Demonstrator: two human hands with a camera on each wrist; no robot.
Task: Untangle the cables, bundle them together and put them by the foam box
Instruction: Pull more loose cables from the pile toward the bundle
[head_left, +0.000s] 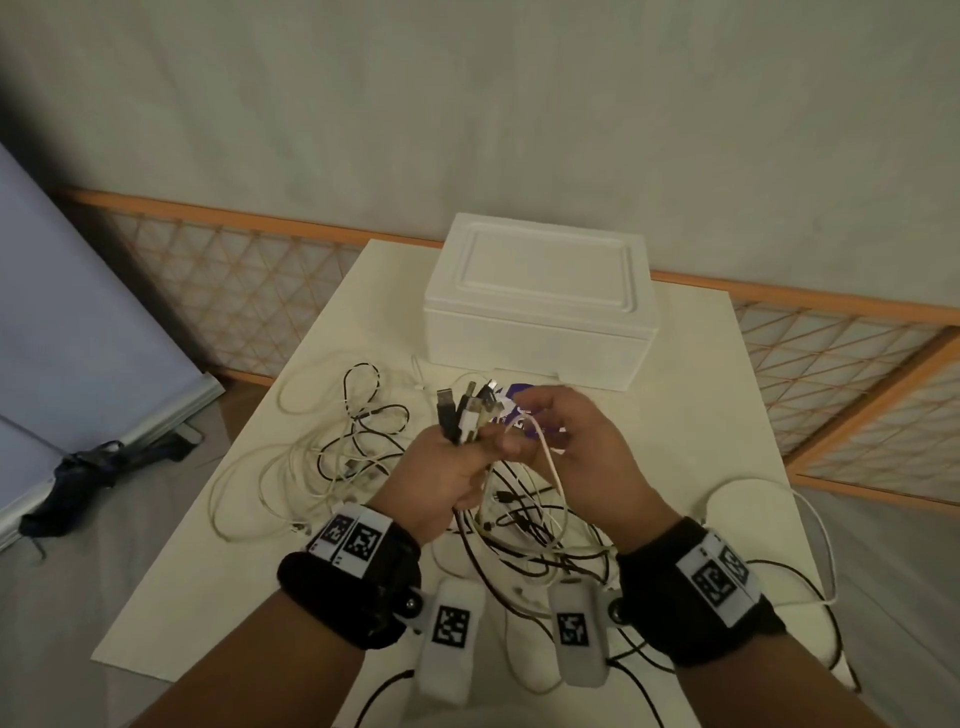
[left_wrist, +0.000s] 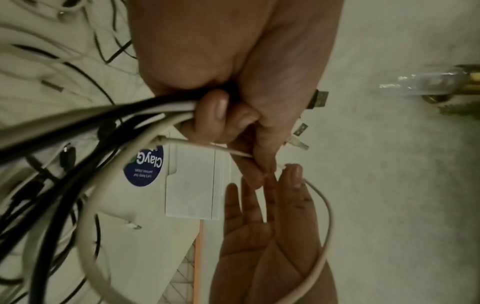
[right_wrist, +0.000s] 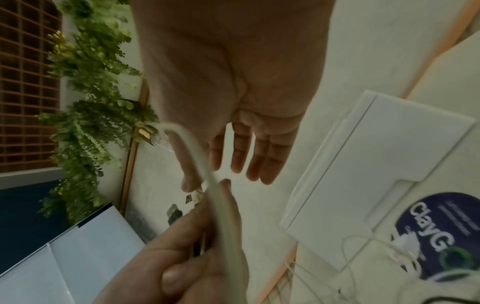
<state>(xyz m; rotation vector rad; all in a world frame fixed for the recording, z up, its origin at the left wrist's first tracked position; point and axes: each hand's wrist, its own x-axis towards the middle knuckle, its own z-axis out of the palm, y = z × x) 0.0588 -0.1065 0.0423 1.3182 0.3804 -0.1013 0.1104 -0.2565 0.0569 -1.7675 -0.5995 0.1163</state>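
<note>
My left hand (head_left: 457, 467) grips a bunch of black and white cables just below their USB plugs (head_left: 467, 410), which stick up out of the fist. One white cable (head_left: 550, 467) loops from that fist across to my right hand (head_left: 576, 452). In the right wrist view the right hand's fingers (right_wrist: 259, 156) are straight, and the cable (right_wrist: 207, 174) runs past the thumb. The gripped cables hang down into a loose tangle (head_left: 519, 530) on the table. More cables (head_left: 332, 452) lie spread at the left. The white foam box (head_left: 540, 312) stands closed at the table's far side.
A round blue sticker (left_wrist: 145, 166) lies on the cream table (head_left: 234, 597) just in front of the box. A lattice fence with orange rails (head_left: 234, 312) runs behind the table. A grey board (head_left: 78, 312) and a dark bundle (head_left: 78, 478) lie on the floor at the left.
</note>
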